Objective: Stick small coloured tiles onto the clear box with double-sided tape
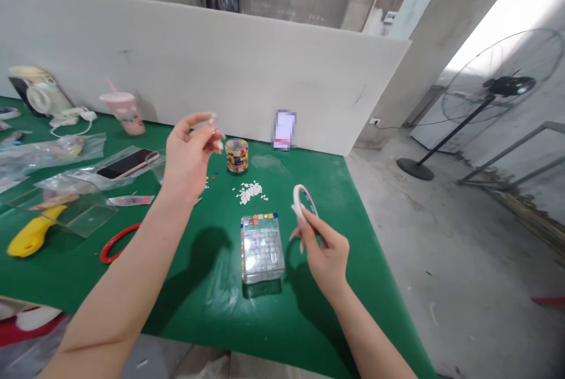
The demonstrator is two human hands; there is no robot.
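Note:
My right hand (325,252) holds a narrow roll of white tape (298,195) upright between thumb and fingers, over the right part of the table. My left hand (192,146) is raised above the table with fingertips pinched together; whatever is between them is too small to make out. Below and between the hands lies a clear plastic box (263,255), with small coloured mosaic tiles (260,218) along its far and left edges. Beyond it is a loose heap of white chips (250,192). A clear round jar (237,156) covered in coloured tiles stands near the left fingertips.
Left on the green table (185,302) lie red-handled scissors (115,243), a yellow-handled tool (33,235), a clear tray (90,214) and a phone (128,164) on plastic bags. A pink cup (124,113) and a propped phone (284,130) stand along the white partition (198,67).

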